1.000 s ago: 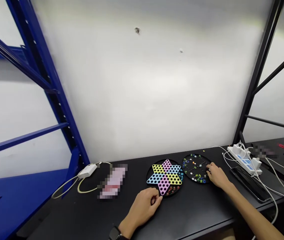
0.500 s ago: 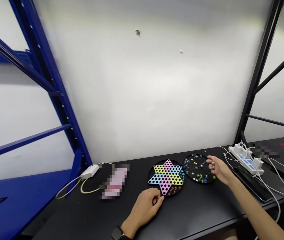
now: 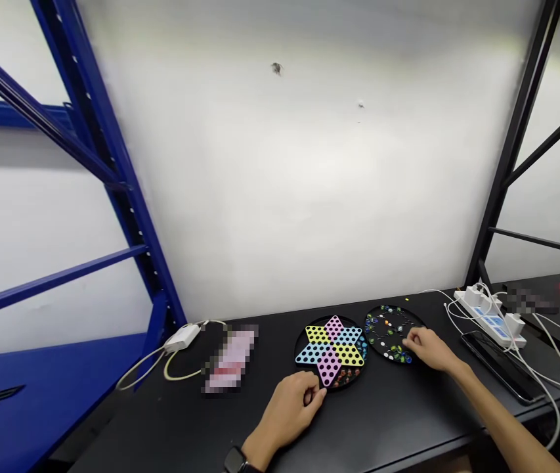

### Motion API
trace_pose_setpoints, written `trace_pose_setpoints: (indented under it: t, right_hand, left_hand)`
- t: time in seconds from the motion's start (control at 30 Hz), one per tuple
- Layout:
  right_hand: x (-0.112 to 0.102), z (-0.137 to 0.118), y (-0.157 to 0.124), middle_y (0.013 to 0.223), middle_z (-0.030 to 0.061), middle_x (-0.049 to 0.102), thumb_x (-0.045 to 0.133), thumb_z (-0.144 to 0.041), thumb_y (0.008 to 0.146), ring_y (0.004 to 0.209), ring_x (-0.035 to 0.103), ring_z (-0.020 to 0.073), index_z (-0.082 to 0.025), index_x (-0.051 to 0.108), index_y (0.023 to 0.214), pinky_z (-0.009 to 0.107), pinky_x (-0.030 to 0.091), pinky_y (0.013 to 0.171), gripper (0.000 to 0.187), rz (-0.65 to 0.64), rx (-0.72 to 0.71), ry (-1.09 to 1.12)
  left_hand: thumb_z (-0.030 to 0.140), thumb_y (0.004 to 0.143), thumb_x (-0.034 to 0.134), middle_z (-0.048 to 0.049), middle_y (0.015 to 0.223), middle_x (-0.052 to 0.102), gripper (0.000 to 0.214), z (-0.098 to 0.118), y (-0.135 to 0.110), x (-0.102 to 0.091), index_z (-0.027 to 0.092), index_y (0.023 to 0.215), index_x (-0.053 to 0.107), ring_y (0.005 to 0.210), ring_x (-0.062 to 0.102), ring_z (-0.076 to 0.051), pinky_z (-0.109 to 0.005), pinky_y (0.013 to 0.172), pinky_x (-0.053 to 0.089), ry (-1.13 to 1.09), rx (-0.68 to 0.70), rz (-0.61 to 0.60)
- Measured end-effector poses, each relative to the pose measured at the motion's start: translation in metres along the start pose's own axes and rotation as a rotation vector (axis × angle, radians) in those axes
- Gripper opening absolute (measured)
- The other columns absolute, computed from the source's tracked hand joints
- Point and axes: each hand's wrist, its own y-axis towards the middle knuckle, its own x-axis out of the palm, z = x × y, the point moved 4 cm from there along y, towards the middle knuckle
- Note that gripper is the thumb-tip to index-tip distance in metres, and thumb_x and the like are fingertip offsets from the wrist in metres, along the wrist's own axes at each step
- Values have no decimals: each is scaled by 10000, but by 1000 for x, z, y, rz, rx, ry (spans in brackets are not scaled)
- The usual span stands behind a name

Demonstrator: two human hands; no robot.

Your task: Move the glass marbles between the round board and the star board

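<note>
A Chinese checkers board (image 3: 329, 351) with a pastel star full of dark holes lies on the black table. My left hand (image 3: 292, 406) is closed at its near edge, thumb and forefinger at the rim. Blue and orange-red marbles (image 3: 346, 376) show in the board's side compartments. To the right is a round black tray (image 3: 375, 334) holding loose glass marbles (image 3: 398, 353), mostly green, blue and white. Over the tray's right side my right hand (image 3: 430, 348) has its fingertips drawn together among the marbles. Whatever they pinch is hidden.
A power strip (image 3: 491, 318) with plugs and white cables stands at right, beside a black phone-like slab (image 3: 501, 368). Left of the board are a blurred pink packet (image 3: 233, 358) and a white adapter (image 3: 182, 337) with its cable. A white wall (image 3: 309, 197) rises behind.
My right hand has come down and slightly left, from raised above the tray's right edge to the marbles, its fingers closing together. The left hand stays at the board's rim.
</note>
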Motion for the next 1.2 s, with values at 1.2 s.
trace_pose_setpoints:
  t: [1.2]
  right_hand:
    - [11, -1, 67, 520, -98, 317, 472, -605, 848, 368, 217, 73, -239, 445, 758, 226, 209, 371, 377, 156, 145, 838]
  left_hand:
    - [327, 881, 491, 23, 669, 562, 275, 0, -1, 1, 197, 638, 481, 651, 490, -129, -257, 636, 310, -5, -10, -16]
